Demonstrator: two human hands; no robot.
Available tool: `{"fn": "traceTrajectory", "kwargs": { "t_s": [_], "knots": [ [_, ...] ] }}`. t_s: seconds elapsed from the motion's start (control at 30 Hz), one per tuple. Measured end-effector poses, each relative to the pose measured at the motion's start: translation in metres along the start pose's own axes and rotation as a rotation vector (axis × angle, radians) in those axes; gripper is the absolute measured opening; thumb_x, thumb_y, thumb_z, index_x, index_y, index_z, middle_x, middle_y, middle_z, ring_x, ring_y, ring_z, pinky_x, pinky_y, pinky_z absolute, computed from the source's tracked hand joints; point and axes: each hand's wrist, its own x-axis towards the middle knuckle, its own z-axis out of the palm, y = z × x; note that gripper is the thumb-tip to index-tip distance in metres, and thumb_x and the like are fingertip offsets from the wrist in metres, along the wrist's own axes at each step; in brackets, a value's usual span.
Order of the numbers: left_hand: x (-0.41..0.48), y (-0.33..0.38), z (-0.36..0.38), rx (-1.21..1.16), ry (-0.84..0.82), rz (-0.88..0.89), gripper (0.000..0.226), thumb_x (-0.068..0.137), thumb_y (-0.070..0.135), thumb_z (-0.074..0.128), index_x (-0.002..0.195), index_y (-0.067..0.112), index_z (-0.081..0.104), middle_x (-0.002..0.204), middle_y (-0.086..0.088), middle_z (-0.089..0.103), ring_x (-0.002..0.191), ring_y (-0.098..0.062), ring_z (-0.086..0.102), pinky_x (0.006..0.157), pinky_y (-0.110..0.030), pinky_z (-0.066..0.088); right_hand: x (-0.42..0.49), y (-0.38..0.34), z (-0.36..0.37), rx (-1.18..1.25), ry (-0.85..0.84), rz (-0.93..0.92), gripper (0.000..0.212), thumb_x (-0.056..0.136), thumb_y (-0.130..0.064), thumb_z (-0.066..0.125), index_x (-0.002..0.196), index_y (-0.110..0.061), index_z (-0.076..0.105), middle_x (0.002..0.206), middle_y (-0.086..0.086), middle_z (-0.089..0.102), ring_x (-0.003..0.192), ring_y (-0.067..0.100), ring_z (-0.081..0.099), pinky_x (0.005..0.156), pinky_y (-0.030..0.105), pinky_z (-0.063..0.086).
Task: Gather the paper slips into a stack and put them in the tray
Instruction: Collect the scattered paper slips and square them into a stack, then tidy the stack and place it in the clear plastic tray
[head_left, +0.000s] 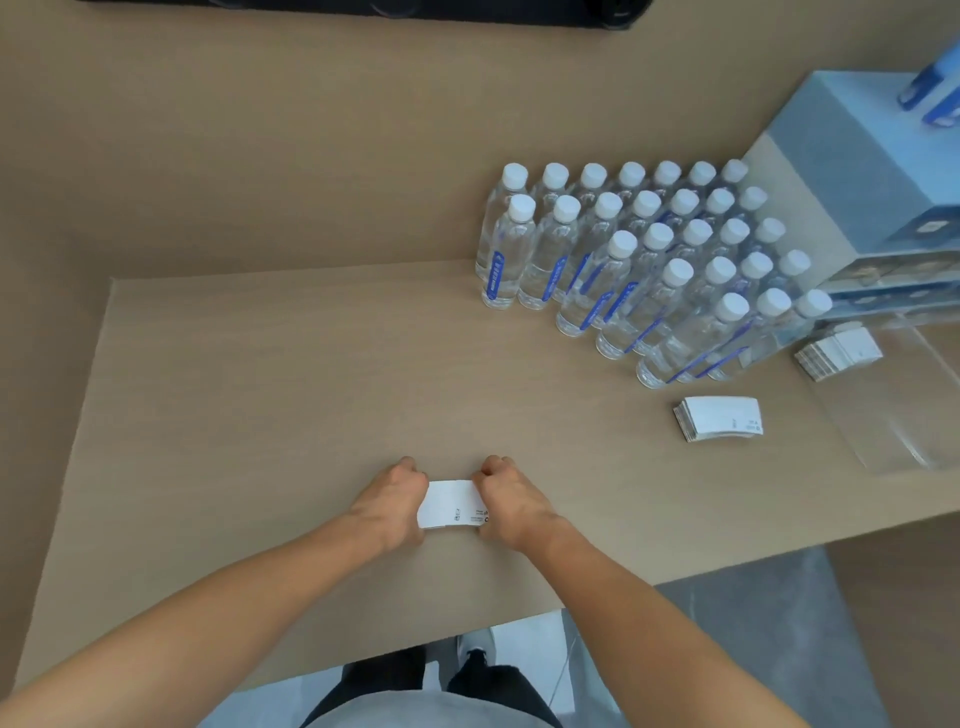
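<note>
A small stack of white paper slips (451, 504) lies on the tan table near its front edge. My left hand (395, 499) grips its left end and my right hand (511, 501) grips its right end, fingers curled around the edges. A second stack of slips (719, 418) lies on the table to the right. A third stack (837, 352) sits in the clear plastic tray (904, 415) at the far right.
Several rows of clear water bottles (639, 260) with white caps stand at the back right. Blue-grey boxes (878, 182) are stacked behind them at the right edge. The table's front edge (363, 660) runs just above my legs.
</note>
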Motion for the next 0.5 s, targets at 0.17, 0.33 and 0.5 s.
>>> {"fn": "traceTrajectory", "kwargs": {
  "t_s": [0.17, 0.33, 0.5],
  "knots": [
    [0.011, 0.022, -0.009, 0.091, -0.026, 0.104, 0.036, 0.075, 0.021, 0.073, 0.107, 0.009, 0.06, 0.114, -0.006, 0.048, 0.098, -0.024, 0.058, 0.074, -0.029, 0.049, -0.016, 0.017, 0.003, 0.078, 0.045, 0.106, 0.041, 0.079, -0.011, 0.071, 0.116, 0.001, 0.058, 0.127, 0.013, 0.046, 0.123, 0.027, 0.043, 0.099, 0.033, 0.048],
    [0.015, 0.07, -0.015, 0.148, 0.002, 0.212, 0.035, 0.075, 0.021, 0.072, 0.105, 0.009, 0.061, 0.114, -0.007, 0.049, 0.098, -0.026, 0.059, 0.077, -0.031, 0.051, -0.053, 0.054, 0.005, 0.178, 0.11, 0.226, 0.05, 0.076, -0.01, 0.074, 0.121, -0.001, 0.054, 0.127, 0.014, 0.045, 0.114, 0.03, 0.051, 0.095, 0.031, 0.047],
    [0.009, 0.133, -0.014, 0.201, 0.032, 0.263, 0.037, 0.073, 0.024, 0.073, 0.105, 0.01, 0.061, 0.113, -0.007, 0.049, 0.099, -0.026, 0.059, 0.079, -0.031, 0.05, -0.098, 0.098, 0.005, 0.209, 0.178, 0.258, 0.043, 0.074, -0.006, 0.072, 0.114, -0.001, 0.057, 0.124, 0.013, 0.045, 0.114, 0.03, 0.05, 0.098, 0.032, 0.047]
  ]
}}
